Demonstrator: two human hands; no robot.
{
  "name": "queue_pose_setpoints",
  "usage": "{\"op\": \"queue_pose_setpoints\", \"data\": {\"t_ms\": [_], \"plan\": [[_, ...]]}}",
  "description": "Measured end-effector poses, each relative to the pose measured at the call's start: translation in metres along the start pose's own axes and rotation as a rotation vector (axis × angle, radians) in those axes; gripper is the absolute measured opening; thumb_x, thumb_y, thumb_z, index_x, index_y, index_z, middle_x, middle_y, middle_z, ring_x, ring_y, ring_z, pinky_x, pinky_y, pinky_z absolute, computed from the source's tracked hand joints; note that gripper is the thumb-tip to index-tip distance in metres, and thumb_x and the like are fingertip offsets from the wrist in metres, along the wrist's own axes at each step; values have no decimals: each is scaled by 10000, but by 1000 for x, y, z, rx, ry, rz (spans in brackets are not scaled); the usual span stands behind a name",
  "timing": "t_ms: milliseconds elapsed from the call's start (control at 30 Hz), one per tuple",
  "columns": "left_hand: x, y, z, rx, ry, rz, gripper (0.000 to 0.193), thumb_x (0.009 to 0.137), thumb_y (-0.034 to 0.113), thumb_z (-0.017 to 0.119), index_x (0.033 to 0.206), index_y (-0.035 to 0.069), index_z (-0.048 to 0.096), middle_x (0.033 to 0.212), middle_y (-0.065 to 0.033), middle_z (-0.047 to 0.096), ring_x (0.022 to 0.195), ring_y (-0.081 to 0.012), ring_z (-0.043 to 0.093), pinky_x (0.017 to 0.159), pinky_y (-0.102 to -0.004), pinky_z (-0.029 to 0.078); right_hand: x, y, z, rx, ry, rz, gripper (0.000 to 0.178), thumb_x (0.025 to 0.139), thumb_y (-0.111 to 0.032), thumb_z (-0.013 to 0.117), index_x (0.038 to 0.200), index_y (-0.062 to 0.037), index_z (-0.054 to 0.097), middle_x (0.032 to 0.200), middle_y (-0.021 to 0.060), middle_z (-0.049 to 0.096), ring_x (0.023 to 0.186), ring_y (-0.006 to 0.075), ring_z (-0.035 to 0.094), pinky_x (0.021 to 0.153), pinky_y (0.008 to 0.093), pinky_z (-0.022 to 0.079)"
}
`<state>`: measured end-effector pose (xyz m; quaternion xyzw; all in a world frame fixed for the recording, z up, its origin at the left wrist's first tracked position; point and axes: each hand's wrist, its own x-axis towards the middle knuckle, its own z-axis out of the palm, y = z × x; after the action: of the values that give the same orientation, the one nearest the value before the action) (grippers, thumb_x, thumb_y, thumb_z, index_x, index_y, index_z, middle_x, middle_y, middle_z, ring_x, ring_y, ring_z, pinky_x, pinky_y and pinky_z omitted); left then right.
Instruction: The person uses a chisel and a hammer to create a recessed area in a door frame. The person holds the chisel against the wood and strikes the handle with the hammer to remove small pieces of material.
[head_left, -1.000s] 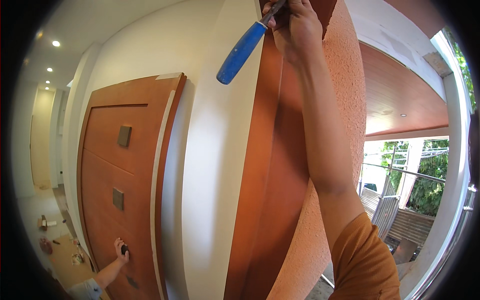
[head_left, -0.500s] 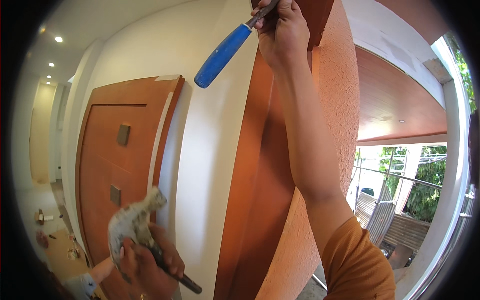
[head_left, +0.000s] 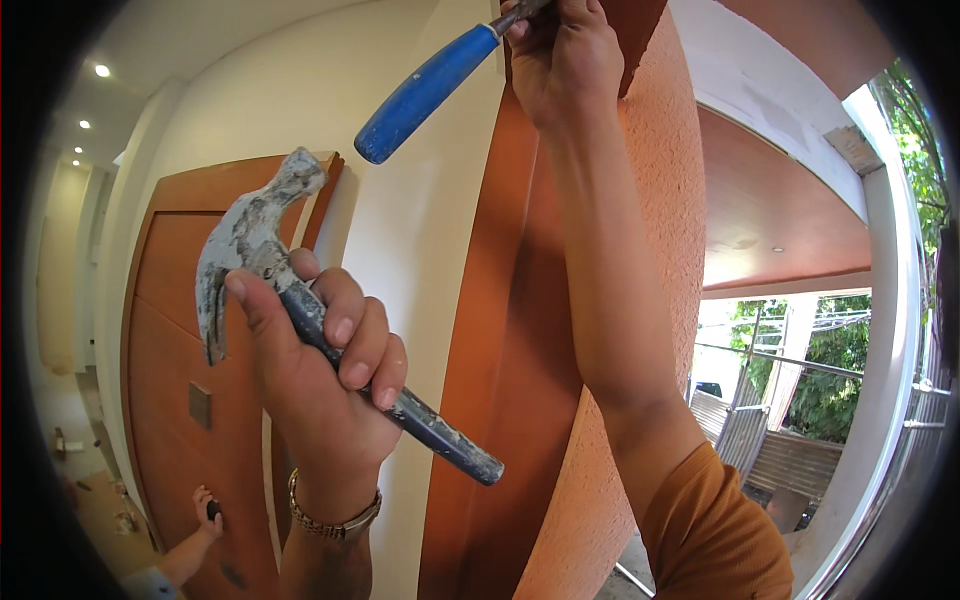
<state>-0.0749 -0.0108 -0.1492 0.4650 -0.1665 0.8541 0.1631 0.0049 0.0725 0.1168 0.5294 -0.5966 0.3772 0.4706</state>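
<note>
My left hand, with a gold-coloured watch at the wrist, is wrapped around the dark handle of a claw hammer. The hammer's worn, paint-smeared head points up and left, and the handle end slants down to the right. Raised at the top, my right hand grips the metal shank of a chisel. Its blue handle sticks out down and left; the tip is out of sight. Behind the right hand stands the reddish-brown door frame, dark at its upper part. The hammer head is apart from the chisel.
A reddish-brown door leans by the cream wall at left. Low beside it, another person's hand holds something small and dark. A rough orange wall curves past my right arm; outside are metal sheets and scaffold poles.
The hammer in my left hand has risen and come nearer the chisel's handle. My right hand keeps its hold on the chisel. The other person's hand has come into clearer view.
</note>
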Motion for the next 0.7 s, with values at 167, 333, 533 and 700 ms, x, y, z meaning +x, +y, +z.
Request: {"op": "queue_pose_setpoints", "data": {"t_ms": [167, 333, 533, 700], "plan": [[-5, -11, 0, -18, -46, -10, 431, 1095, 546, 386, 1105, 132, 506, 701, 19, 410, 459, -62, 345, 337, -224, 323, -1, 0, 4, -21, 30, -13, 299, 1129, -322, 416, 1137, -59, 559, 894, 60, 620, 772, 181, 609, 648, 302, 509], [-6, -25, 3, -91, -64, -16, 436, 1093, 556, 382, 1088, 138, 503, 701, 23, 410, 463, -65, 347, 340, -223, 328, -5, -2, 5, -20, 52, -9, 302, 1132, -311, 406, 1137, -50, 558, 903, 60, 616, 768, 178, 608, 652, 300, 511], [-7, -30, 10, -6, 0, -90, 519, 1021, 702, 390, 1026, 199, 518, 675, 36, 415, 469, -78, 369, 380, -245, 351, -4, -4, 6, -2, 42, -3, 292, 1132, -295, 407, 1138, -48, 562, 899, 59, 615, 782, 170, 605, 669, 298, 511], [-5, -38, 12, -97, -8, -137, 509, 1026, 692, 395, 1015, 194, 496, 680, 40, 414, 477, -79, 372, 389, -252, 339, -6, -6, 7, -50, 78, -16, 291, 1132, -293, 410, 1132, -47, 566, 877, 57, 610, 766, 162, 592, 654, 286, 489]]}}
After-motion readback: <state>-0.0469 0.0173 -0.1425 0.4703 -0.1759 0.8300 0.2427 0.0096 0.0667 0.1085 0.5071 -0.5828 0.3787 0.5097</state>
